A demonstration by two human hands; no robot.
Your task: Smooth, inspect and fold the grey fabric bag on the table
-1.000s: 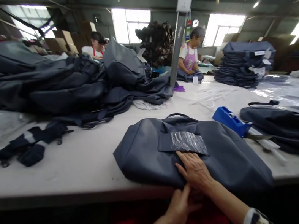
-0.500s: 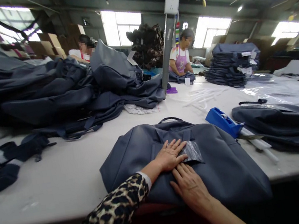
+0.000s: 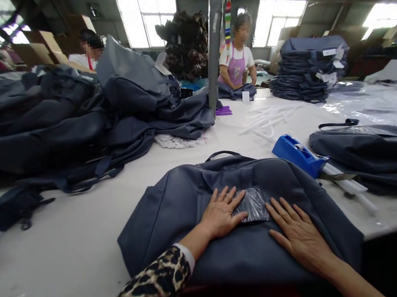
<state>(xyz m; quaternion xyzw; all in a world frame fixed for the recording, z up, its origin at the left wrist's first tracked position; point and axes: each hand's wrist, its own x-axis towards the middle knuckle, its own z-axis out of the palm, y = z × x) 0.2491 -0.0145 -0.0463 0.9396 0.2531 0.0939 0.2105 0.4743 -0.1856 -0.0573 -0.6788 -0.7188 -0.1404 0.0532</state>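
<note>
A dark blue-grey bag (image 3: 178, 208) lies on the white table in front of me, its handle loop at the far side. On its upper face sits a patch wrapped in clear, wrinkled plastic (image 3: 252, 205). My left hand (image 3: 221, 213) lies flat with spread fingers, its fingertips over the patch's left part. Stretched out on the bag, my right hand (image 3: 297, 231) has its fingertips by the patch's right edge. Neither hand grips anything. A blue tape dispenser (image 3: 298, 156) stands just past the bag's right shoulder.
Another dark bag (image 3: 372, 153) lies at the right, with white strips (image 3: 351, 188) beside it. A large heap of bags (image 3: 64, 126) covers the left. A metal post (image 3: 213, 43) rises mid-table. Beyond it a person in a purple apron (image 3: 236, 67) stands near stacked bags (image 3: 309, 70).
My right hand has slid rightward, away from my left hand to the patch's other side. More of the plastic-covered patch shows now. The left hand stays at the patch; the view has shifted slightly.
</note>
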